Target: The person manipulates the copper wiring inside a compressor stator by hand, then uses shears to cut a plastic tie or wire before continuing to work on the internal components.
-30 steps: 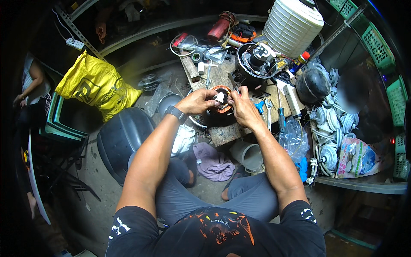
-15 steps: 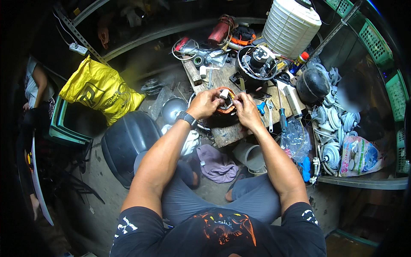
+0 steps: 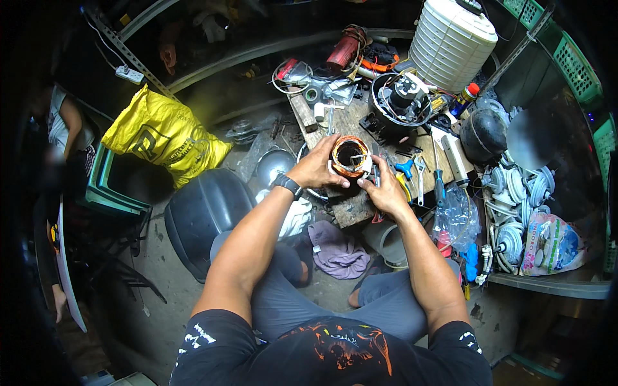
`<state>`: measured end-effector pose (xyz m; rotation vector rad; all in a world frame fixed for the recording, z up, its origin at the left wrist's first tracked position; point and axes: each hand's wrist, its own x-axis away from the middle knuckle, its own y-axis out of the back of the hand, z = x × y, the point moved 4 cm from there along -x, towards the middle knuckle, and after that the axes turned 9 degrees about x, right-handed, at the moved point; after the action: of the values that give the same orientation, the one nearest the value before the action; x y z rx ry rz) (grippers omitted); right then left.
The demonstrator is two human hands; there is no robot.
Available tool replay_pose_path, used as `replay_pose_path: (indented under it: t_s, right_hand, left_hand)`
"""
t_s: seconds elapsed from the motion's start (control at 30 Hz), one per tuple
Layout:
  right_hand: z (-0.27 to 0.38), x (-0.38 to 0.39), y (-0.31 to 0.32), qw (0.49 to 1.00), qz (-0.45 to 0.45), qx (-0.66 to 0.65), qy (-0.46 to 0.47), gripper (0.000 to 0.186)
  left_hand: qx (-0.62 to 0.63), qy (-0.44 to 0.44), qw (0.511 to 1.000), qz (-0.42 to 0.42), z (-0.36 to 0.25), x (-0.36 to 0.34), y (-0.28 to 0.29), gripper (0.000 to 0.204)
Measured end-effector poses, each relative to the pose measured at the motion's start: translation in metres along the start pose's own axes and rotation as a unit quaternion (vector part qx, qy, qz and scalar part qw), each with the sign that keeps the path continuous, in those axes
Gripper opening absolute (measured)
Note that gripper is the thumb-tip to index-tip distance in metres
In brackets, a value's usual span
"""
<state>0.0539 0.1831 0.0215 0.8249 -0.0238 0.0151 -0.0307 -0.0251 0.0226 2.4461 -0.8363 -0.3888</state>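
Observation:
A round motor stator [image 3: 349,156] with copper-coloured windings and a dark hollow centre rests on a worn wooden board [image 3: 347,206]. My left hand [image 3: 317,168], with a black watch at the wrist, grips its left side. My right hand [image 3: 385,192] touches its lower right rim with the fingertips, and white leads stick out near them.
On the board lie a screwdriver [image 3: 438,172], a blue-handled tool [image 3: 405,168] and a black motor housing [image 3: 402,100]. A white ribbed container [image 3: 450,42] stands behind. A yellow sack [image 3: 164,135], a black dome cover [image 3: 203,212], a purple rag [image 3: 338,248] and a person at far left [image 3: 61,125] surround me.
The stator has been turned so its hollow centre faces up. My right hand has slid from its top down to its lower right rim, and my left hand keeps its grip.

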Motion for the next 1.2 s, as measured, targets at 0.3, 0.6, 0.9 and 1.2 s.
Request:
replay_pose_path:
  t_s: [0.3, 0.6, 0.9, 1.2]
  right_hand:
    - [-0.009, 0.001, -0.004, 0.998, 0.009, -0.036, -0.04, 0.081]
    - [-0.026, -0.004, -0.007, 0.998, -0.039, -0.057, -0.009, 0.062]
    - [-0.001, 0.007, 0.003, 0.984, -0.075, -0.151, 0.062, 0.114]
    - [-0.009, 0.013, -0.009, 0.989, -0.055, -0.138, -0.001, 0.111]
  left_hand:
    - [-0.033, -0.019, 0.996, -0.081, -0.018, -0.005, -0.021, 0.136]
    - [0.01, -0.011, 0.993, -0.119, -0.015, -0.01, -0.02, 0.119]
    - [0.383, 0.19, 0.897, -0.11, -0.009, -0.005, -0.034, 0.092]
    - [0.325, 0.248, 0.907, -0.101, -0.007, 0.0, -0.033, 0.104]
